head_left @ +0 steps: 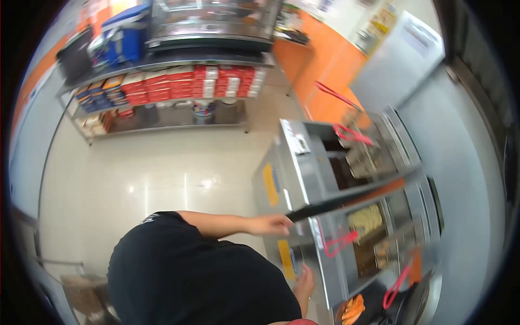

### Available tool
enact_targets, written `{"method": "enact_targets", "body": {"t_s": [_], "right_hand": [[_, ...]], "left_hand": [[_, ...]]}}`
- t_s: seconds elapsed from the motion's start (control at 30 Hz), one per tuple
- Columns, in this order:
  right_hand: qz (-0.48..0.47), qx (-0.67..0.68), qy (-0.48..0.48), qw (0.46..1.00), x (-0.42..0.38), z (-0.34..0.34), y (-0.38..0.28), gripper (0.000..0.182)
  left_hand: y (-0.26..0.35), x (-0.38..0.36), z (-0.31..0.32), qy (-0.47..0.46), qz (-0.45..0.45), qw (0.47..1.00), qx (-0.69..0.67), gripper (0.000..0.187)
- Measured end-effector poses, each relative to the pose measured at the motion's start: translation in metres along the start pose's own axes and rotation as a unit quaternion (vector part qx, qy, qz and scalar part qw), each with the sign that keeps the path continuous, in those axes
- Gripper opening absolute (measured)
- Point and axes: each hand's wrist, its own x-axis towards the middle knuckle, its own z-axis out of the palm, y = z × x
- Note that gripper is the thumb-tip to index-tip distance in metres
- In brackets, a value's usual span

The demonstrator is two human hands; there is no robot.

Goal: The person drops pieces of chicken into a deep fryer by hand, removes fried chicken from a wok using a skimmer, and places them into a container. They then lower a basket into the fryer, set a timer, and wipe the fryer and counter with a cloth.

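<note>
My left hand (271,225) reaches out to the front of the steel fryers, blurred by motion. Its fingertips are right at the end of a dark band (346,201) that runs between the two fryers; I cannot tell whether they grip anything. Lower down, my right hand (306,284) is beside the front of the nearer fryer (319,260), fingers loosely extended and nothing visible in them. A fryer basket with a red handle (342,244) rests over that fryer, near pale yellow food (365,223). Raised baskets with red handles (355,135) stand over the farther fryer (311,173).
Orange food or cloth (353,310) lies at the bottom right, beside another red handle (397,287). Across the tiled floor (179,162), a steel shelf (184,123) carries red boxes (179,84), a blue cooler bag (125,35) and a glass display case (211,24).
</note>
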Motion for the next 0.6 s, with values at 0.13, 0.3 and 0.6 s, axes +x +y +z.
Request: {"method": "enact_targets", "body": {"t_s": [0.13,0.3,0.6], "right_hand": [[0.09,0.468,-0.256,0.841,0.037,0.149,-0.122,0.043],[0.082,0.583,-0.509,0.628,0.065,0.301,-0.283,0.06],[-0.086,0.306,-0.885,0.341,0.075,0.534,-0.454,0.053]], "left_hand": [[0.036,-0.075,-0.033,-0.016,0.365,0.845,0.39,0.051],[0.02,-0.194,-0.211,0.148,0.411,0.776,0.456,0.042],[0.023,-0.426,-0.353,0.355,-0.021,0.874,-0.331,0.066]]}}
